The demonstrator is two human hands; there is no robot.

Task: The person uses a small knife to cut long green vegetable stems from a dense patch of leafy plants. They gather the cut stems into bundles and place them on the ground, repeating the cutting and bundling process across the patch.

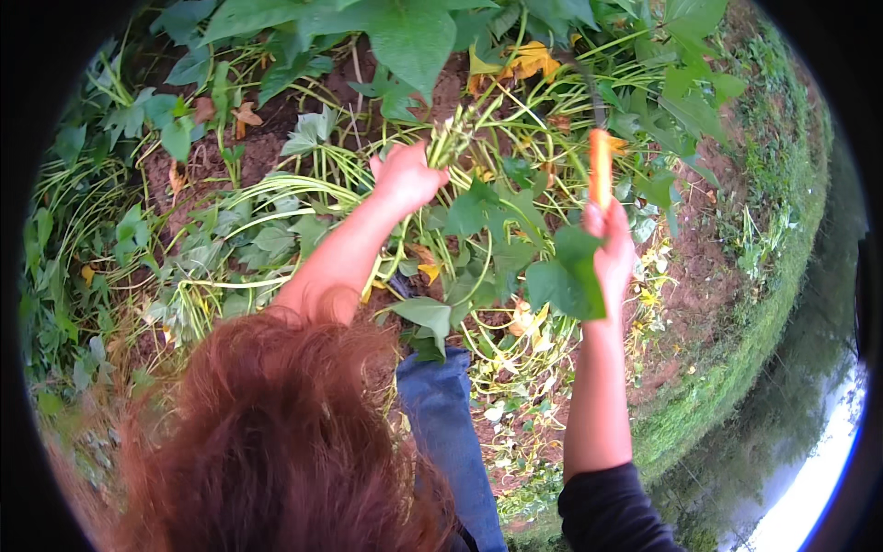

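My left hand (409,177) is closed round a bundle of cut green stems (451,138), whose ends point up and to the right. Long leafless stalks trail leftward from below that hand. On the right, my right hand (614,247) grips the orange handle of a sickle (601,167). Its thin dark blade rises from the handle and curves up among the vines, with the tip hard to make out. A broad green leaf (570,276) hangs in front of the right wrist and hides part of the palm.
Leafy vines (405,46) sprawl over reddish-brown soil (166,193), with some yellow withered leaves (532,61). Loose hair (267,432) covers the lower left. A blue trouser leg (446,432) stands at bottom centre. Along the right runs a grassy strip (773,322).
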